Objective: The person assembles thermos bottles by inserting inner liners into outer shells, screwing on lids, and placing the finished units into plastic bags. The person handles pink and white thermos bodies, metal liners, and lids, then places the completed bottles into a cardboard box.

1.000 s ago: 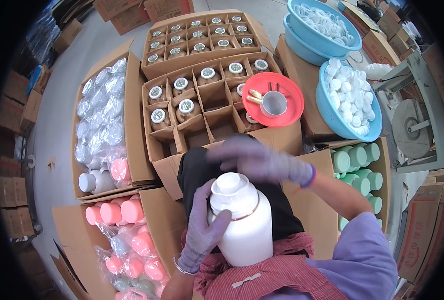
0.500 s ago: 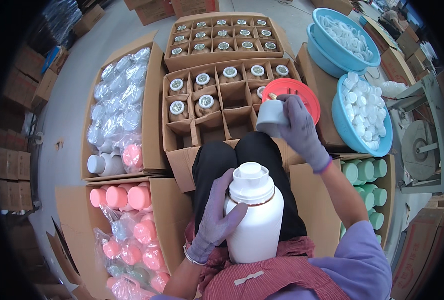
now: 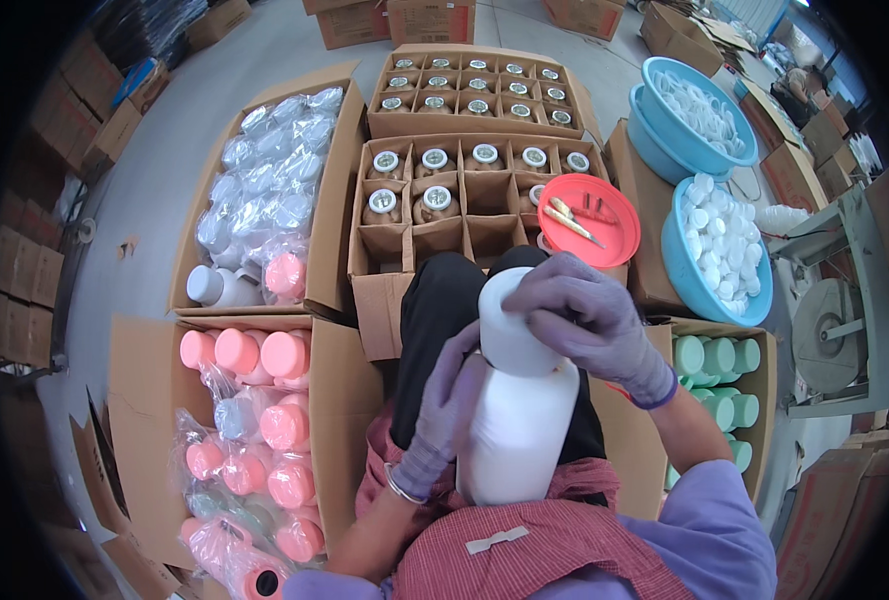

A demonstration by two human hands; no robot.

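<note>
Between my thighs a white flask (image 3: 519,430) stands upright, leaning slightly. My left hand (image 3: 436,420) grips its left side, the thumb out of sight and the fingers reaching up to its shoulder. A pale white cup-shaped cap (image 3: 507,335) covers the flask's neck, a little tilted. My right hand (image 3: 596,325) has its fingers curled over the top and right side of that cap. Both hands wear thin purple-grey gloves. Beyond the right hand lies a red round dish (image 3: 616,240) with a few small pointed tools (image 3: 572,220) on it.
Ahead is a divided carton (image 3: 379,300) of round-shouldered bottles with white collars. Cartons of plastic-wrapped flasks (image 3: 264,180) and pink-capped flasks (image 3: 289,420) stand left. Green-capped flasks (image 3: 719,355) are at right. Blue basins hold white rings (image 3: 694,110) and small white caps (image 3: 721,240).
My right hand has brought the cup-shaped cap down from beside the red dish onto the flask, covering its stepped white stopper. The tools on the dish now show. The view has shifted slightly.
</note>
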